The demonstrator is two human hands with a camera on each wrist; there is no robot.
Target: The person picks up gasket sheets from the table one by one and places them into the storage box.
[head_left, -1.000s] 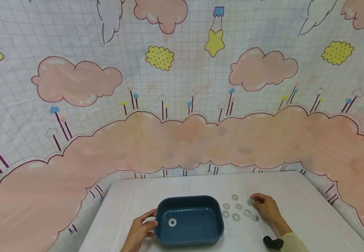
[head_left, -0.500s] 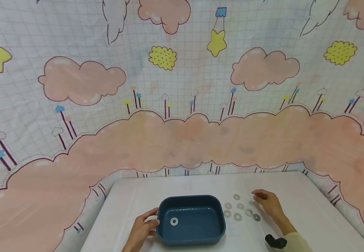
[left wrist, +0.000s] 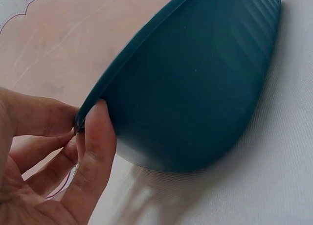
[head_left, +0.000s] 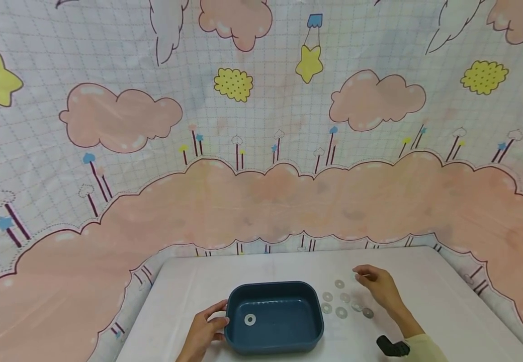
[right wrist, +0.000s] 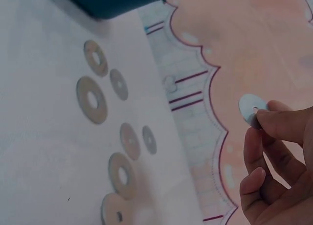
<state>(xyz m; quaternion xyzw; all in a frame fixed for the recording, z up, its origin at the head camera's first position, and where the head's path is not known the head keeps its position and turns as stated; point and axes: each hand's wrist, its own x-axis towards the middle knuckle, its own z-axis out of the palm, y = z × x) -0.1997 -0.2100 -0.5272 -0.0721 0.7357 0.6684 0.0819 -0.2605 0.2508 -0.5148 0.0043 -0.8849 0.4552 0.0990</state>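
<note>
A dark blue rectangular tub (head_left: 273,344) stands on the white table with one metal washer (head_left: 250,320) lying inside it, toward the left. My left hand (head_left: 202,329) pinches the tub's left rim; in the left wrist view the fingers of that hand (left wrist: 58,161) grip the edge between thumb and fingers. My right hand (head_left: 381,286) is raised above the table at the right. Between its thumb and finger it pinches a flat metal washer (right wrist: 250,107), plain to see in the right wrist view. Several more washers (right wrist: 92,100) lie loose on the table between the tub and this hand.
The white table (head_left: 189,281) reaches back to a hanging cloth (head_left: 261,206) printed with clouds and stars. A black strap piece (head_left: 391,347) sits at the right wrist, beside a pale yellow sleeve (head_left: 424,349).
My right hand has picked a washer off the table and lifted it, moving up and slightly left. The left hand keeps its hold on the tub.
</note>
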